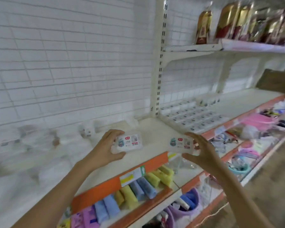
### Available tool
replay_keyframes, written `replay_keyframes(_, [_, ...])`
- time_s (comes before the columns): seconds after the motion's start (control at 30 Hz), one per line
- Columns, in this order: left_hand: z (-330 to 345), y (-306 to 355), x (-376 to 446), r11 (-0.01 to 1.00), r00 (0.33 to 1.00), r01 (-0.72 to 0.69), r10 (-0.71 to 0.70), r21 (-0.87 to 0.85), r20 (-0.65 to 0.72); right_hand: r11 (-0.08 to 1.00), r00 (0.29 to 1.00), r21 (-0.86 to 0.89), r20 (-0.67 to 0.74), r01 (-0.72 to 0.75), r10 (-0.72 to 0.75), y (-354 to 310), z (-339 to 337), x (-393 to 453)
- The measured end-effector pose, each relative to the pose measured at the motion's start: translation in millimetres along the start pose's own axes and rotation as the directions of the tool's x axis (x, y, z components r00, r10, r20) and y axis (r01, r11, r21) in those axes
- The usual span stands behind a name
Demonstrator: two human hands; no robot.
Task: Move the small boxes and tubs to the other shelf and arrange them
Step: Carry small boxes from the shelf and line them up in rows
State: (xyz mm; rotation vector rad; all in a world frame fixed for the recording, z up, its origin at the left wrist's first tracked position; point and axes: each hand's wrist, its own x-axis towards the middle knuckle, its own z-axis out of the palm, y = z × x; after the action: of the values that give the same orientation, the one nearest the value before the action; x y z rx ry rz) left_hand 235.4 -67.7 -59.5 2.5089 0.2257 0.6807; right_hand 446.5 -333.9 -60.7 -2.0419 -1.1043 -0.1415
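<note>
The two small boxes, one in the left hand (104, 145) and one in the right hand (202, 152), are clear and whitish, each with a white label carrying a red square, a teal figure and a red strip: the left box (127, 143) and the right box (181, 143). The shelf (146, 127) is cream-white with an orange front edge (97, 193) bearing white and yellow tags. Behind it, the wall (64, 55) is white with a grey brick-like grid. Below lie rolled cloths (138, 190) in yellow, blue and purple. The packets (227, 20) on the upper shelf are gold and dark red.
</note>
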Motion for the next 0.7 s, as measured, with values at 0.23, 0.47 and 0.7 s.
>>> replay_keyframes(0.23, [134.2,77.7,61.6,0.985,0.985,-0.101,0.119,-0.138,0.129,0.978,0.975,-0.078,-0.121,-0.194,0.184,91.6,-93.7,-74.0])
replay_keyframes(0.47, [213.5,133.8,122.9,0.971,0.967,-0.131,0.169,-0.199,0.192,0.941,0.931,-0.12,-0.227,-0.317,0.285,160.1,-153.6,-116.2])
replay_keyframes(0.7, [267.0,145.6,198.1,0.964,0.97,-0.175,0.204,-0.198,0.132,0.924,0.91,-0.101,-0.238,-0.37,0.338,236.5,-176.0,-85.9])
